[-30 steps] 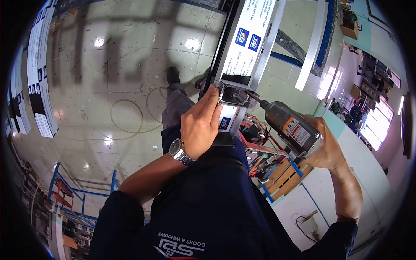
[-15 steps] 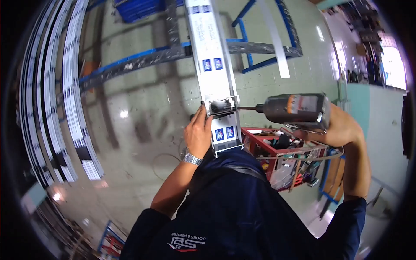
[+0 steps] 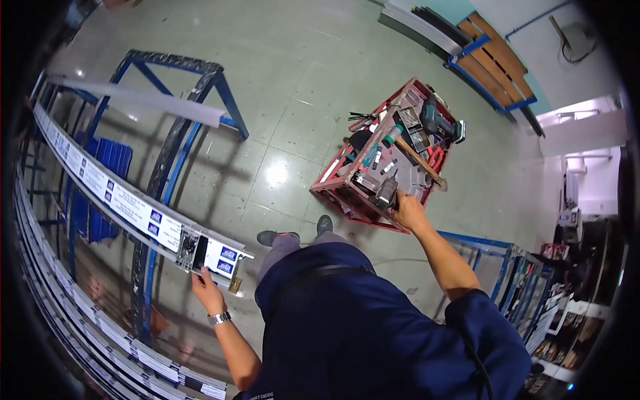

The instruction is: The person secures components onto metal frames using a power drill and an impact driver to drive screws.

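A long white-filmed metal profile (image 3: 127, 203) with blue-and-white labels lies across the blue stand on the left. Near its close end is a cut-out with a metal fitting (image 3: 189, 250) in it. My left hand (image 3: 209, 293), with a watch at the wrist, grips the profile's near edge beside this fitting; some fingertips are hidden. At the near rim of the red tool cart (image 3: 333, 190), my right hand (image 3: 410, 212) is closed around a dark power screwdriver (image 3: 387, 192), whose body is over the cart's top tray.
The cart holds a hammer (image 3: 420, 163), a cordless drill (image 3: 437, 123), red-handled pliers (image 3: 436, 158) and small tools. A blue steel stand (image 3: 175, 153) carries the profile and a pale strip (image 3: 143, 100). More profiles (image 3: 100, 333) lie at lower left. A blue crate (image 3: 110, 160) is behind.
My view has turned right toward the cart. The power screwdriver has moved from the profile's fitting to the cart in my right hand. My left hand stays at the profile's end.
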A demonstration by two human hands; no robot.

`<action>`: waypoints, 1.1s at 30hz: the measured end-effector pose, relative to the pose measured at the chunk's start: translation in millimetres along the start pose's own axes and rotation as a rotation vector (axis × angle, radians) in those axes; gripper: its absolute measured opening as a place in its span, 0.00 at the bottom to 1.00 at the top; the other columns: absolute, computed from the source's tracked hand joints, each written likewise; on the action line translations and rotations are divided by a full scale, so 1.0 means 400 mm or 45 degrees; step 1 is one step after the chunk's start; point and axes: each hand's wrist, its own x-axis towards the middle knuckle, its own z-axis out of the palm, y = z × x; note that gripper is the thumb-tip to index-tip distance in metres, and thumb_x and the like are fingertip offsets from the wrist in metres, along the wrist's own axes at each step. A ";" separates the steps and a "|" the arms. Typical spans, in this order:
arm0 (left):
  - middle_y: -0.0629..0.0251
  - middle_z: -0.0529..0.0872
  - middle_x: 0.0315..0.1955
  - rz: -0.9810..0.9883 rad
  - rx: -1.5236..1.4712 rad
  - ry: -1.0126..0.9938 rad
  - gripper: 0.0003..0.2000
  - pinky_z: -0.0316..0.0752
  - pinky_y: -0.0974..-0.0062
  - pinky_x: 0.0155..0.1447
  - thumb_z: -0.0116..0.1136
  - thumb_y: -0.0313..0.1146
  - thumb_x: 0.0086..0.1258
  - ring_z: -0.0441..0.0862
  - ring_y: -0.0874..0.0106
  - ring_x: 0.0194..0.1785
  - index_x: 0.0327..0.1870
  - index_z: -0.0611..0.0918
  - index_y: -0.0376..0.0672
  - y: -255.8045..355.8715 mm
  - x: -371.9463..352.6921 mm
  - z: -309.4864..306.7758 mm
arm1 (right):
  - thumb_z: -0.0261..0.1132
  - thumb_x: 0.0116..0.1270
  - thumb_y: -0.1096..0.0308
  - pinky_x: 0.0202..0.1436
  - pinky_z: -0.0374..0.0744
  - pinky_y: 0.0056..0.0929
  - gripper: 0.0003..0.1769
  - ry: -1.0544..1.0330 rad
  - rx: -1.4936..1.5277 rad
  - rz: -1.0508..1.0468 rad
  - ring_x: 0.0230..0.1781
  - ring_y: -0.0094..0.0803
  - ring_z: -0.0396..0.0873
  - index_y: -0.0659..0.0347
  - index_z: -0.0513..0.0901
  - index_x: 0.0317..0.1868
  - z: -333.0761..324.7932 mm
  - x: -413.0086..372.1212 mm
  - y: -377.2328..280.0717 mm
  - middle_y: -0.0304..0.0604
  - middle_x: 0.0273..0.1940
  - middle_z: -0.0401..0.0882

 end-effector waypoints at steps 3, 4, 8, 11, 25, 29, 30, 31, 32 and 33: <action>0.51 0.85 0.55 -0.154 0.108 -0.076 0.22 0.72 0.69 0.62 0.54 0.37 0.80 0.80 0.65 0.54 0.65 0.75 0.28 -0.031 0.035 -0.044 | 0.72 0.57 0.66 0.50 0.83 0.53 0.31 0.076 -0.078 -0.045 0.44 0.62 0.85 0.70 0.75 0.59 0.109 0.059 0.171 0.68 0.43 0.83; 0.49 0.82 0.59 0.149 0.589 0.204 0.23 0.70 0.68 0.66 0.56 0.36 0.79 0.79 0.62 0.60 0.67 0.74 0.28 0.006 0.019 -0.031 | 0.74 0.56 0.66 0.52 0.82 0.52 0.35 0.083 -0.150 -0.069 0.47 0.61 0.84 0.69 0.73 0.62 0.149 0.090 0.219 0.65 0.46 0.82; 0.45 0.74 0.70 0.731 0.575 0.177 0.27 0.62 0.63 0.77 0.60 0.31 0.74 0.70 0.55 0.75 0.72 0.70 0.30 0.364 -0.127 0.162 | 0.75 0.55 0.67 0.60 0.77 0.48 0.36 0.187 -0.197 -0.156 0.53 0.56 0.80 0.68 0.73 0.64 0.222 0.154 0.315 0.60 0.50 0.81; 0.46 0.82 0.62 0.678 0.405 -0.465 0.26 0.72 0.61 0.69 0.62 0.32 0.73 0.81 0.56 0.64 0.70 0.73 0.33 0.507 -0.199 0.455 | 0.71 0.61 0.66 0.62 0.75 0.47 0.29 0.494 0.209 -0.179 0.54 0.52 0.79 0.69 0.77 0.61 0.225 0.108 0.343 0.58 0.48 0.81; 0.34 0.85 0.48 0.497 0.724 -1.244 0.30 0.77 0.51 0.59 0.56 0.53 0.74 0.83 0.41 0.53 0.64 0.77 0.33 0.159 -0.051 1.344 | 0.56 0.78 0.72 0.67 0.73 0.35 0.29 0.437 1.523 0.708 0.61 0.40 0.77 0.66 0.64 0.77 0.373 0.096 0.589 0.53 0.64 0.77; 0.34 0.85 0.48 0.505 0.532 -1.093 0.28 0.77 0.52 0.60 0.57 0.49 0.75 0.83 0.42 0.54 0.61 0.78 0.29 0.153 -0.078 1.250 | 0.56 0.76 0.77 0.64 0.73 0.32 0.30 0.396 1.592 0.765 0.58 0.38 0.77 0.64 0.65 0.77 0.377 0.082 0.574 0.51 0.62 0.78; 0.34 0.85 0.48 0.546 0.520 -1.025 0.28 0.76 0.52 0.60 0.57 0.49 0.75 0.83 0.42 0.54 0.61 0.78 0.29 0.133 -0.080 1.226 | 0.56 0.76 0.77 0.64 0.73 0.32 0.30 0.380 1.591 0.775 0.58 0.38 0.77 0.64 0.65 0.77 0.351 0.079 0.548 0.51 0.62 0.78; 0.34 0.85 0.48 0.588 0.505 -0.958 0.28 0.76 0.53 0.61 0.57 0.49 0.75 0.83 0.42 0.55 0.60 0.79 0.28 0.116 -0.076 1.206 | 0.56 0.75 0.77 0.64 0.73 0.32 0.30 0.315 1.498 0.820 0.58 0.38 0.78 0.65 0.65 0.76 0.325 0.085 0.521 0.51 0.62 0.78; 0.34 0.85 0.48 0.509 0.461 -0.968 0.28 0.76 0.53 0.61 0.57 0.49 0.75 0.83 0.42 0.54 0.61 0.79 0.29 0.109 -0.053 1.162 | 0.56 0.75 0.77 0.64 0.73 0.32 0.29 0.257 1.403 0.857 0.59 0.38 0.78 0.65 0.65 0.76 0.315 0.091 0.473 0.51 0.62 0.79; 0.34 0.85 0.48 0.501 0.459 -0.963 0.28 0.76 0.53 0.61 0.57 0.49 0.75 0.83 0.42 0.54 0.61 0.79 0.29 0.089 -0.020 1.125 | 0.56 0.75 0.77 0.64 0.73 0.32 0.29 0.249 1.397 0.853 0.59 0.38 0.78 0.65 0.65 0.76 0.343 0.102 0.442 0.51 0.62 0.79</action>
